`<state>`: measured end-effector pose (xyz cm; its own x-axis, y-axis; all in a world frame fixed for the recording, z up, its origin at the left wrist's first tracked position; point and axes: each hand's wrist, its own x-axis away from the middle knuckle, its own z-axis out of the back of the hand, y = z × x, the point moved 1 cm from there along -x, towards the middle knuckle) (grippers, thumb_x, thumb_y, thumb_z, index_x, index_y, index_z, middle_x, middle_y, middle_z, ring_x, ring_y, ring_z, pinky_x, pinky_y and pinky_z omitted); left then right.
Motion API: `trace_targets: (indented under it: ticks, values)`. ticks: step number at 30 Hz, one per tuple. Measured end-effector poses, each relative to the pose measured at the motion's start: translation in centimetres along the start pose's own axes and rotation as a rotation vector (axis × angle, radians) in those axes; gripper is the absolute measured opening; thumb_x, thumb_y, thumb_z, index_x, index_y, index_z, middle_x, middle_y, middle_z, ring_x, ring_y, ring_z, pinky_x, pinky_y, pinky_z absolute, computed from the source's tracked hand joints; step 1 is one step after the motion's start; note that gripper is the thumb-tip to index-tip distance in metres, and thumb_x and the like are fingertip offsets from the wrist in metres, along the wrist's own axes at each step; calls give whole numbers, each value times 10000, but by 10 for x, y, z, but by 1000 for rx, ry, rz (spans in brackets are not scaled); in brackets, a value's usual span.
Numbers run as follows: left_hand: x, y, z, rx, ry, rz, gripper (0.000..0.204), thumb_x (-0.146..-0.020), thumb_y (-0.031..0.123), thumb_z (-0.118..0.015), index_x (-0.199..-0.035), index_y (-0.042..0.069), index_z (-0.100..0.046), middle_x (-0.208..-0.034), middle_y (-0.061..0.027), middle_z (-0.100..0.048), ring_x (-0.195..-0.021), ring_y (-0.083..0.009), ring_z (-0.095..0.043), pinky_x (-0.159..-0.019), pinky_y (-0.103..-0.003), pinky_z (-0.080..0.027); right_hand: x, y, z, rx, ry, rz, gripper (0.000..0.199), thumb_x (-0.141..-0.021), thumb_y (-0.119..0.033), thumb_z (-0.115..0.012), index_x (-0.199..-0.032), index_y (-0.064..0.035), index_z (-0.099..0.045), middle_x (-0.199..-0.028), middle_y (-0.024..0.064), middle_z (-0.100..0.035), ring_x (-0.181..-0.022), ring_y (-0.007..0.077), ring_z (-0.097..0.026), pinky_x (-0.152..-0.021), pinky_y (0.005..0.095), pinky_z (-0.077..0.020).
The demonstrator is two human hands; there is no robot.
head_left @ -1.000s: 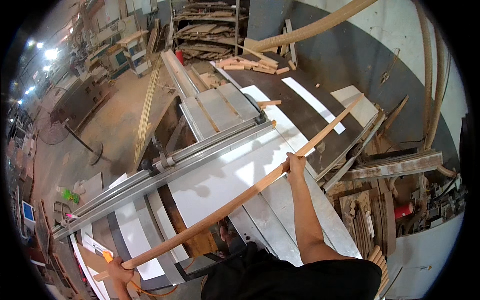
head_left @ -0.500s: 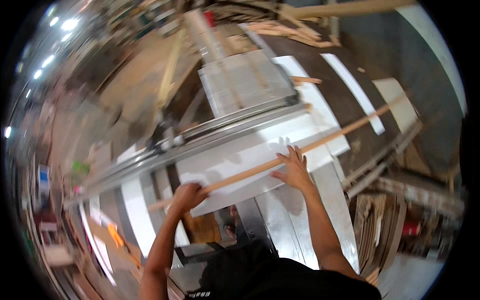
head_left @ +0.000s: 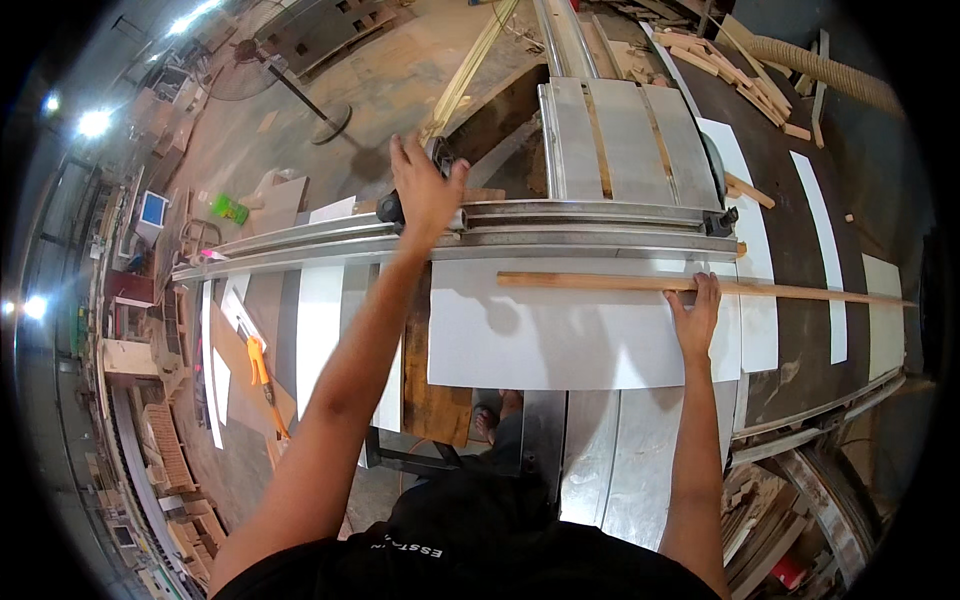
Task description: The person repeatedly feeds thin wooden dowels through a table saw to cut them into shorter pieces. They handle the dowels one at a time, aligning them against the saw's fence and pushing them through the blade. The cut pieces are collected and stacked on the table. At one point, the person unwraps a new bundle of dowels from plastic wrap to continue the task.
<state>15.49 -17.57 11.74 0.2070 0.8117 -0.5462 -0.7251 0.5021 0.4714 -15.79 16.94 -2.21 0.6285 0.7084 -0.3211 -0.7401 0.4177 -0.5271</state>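
Observation:
A long, narrow wooden strip (head_left: pixel 590 283) lies along the near side of the metal fence (head_left: pixel 570 243), above a white board (head_left: pixel 560 345). My right hand (head_left: pixel 697 318) grips the strip right of its middle, fingers over the far edge and thumb on the near side. My left hand (head_left: pixel 428 192) is raised over the fence with fingers stretched out and thumb apart. Next to it are a black knob (head_left: pixel 390 209) and a black clamp part (head_left: pixel 441 155); whether the palm touches them is hidden.
Beyond the fence is a grey slotted sliding table (head_left: pixel 625 140) with a saw blade (head_left: pixel 712 160) at its right. Wood offcuts (head_left: pixel 740 80) are piled at the far right. An orange air gun (head_left: pixel 258 362) lies at the left. A pedestal fan (head_left: pixel 325 122) stands on the floor.
My left hand has let go of the strip and moved up and away to the fence. The strip has swung from slanting to nearly parallel with the fence. The view has turned.

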Motion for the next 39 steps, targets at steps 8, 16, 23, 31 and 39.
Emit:
trace_targets:
  ticks: [8,16,23,31,39]
  values:
    - [39,4,28,759,-23,300,480,-926,128,-726,-1290,-6,-443,-1016,-48,-572,-908,-122,-557,-826,-283,-494,-8,10,-17,-53,85,-46,502,-739,-221,-893,-1128,6,-670,-1346,213,-570,-1315,402,-489,-1081,458,-439]
    - [183,-17,79,761,-184,659,436,-914,25,-692,-1264,-18,-435,-1174,-134,-572,-1156,-225,-589,-976,-339,-479,-8,-19,-28,-19,124,-59,519,-707,-218,-909,-1140,-17,-706,-1347,216,-535,-1209,379,-537,-1041,438,-456]
    - [204,69,54,352,-134,-287,842,-775,90,-816,-1447,42,-311,-1547,-241,-317,-1468,-421,-288,-1201,-531,-235,-10,-38,-19,119,154,-46,501,-697,-226,-901,-1108,-21,-701,-1214,148,-608,-1152,354,-570,-977,423,-496]
    - [139,100,-104,-20,-588,-575,925,-721,488,-854,-1450,72,-464,-1554,-161,-353,-1478,-356,-291,-1191,-555,-234,-7,27,0,104,221,43,416,-815,-175,-811,-1186,-40,-681,-1300,178,-606,-1236,370,-556,-1045,451,-480]
    - [157,90,-117,3,-537,-516,834,-793,473,-787,-1446,48,-490,-1417,-195,-435,-1345,-394,-400,-1083,-565,-324,-92,225,112,280,-161,82,479,-845,-202,-814,-1247,15,-670,-1351,203,-628,-1259,381,-581,-1102,469,-445]
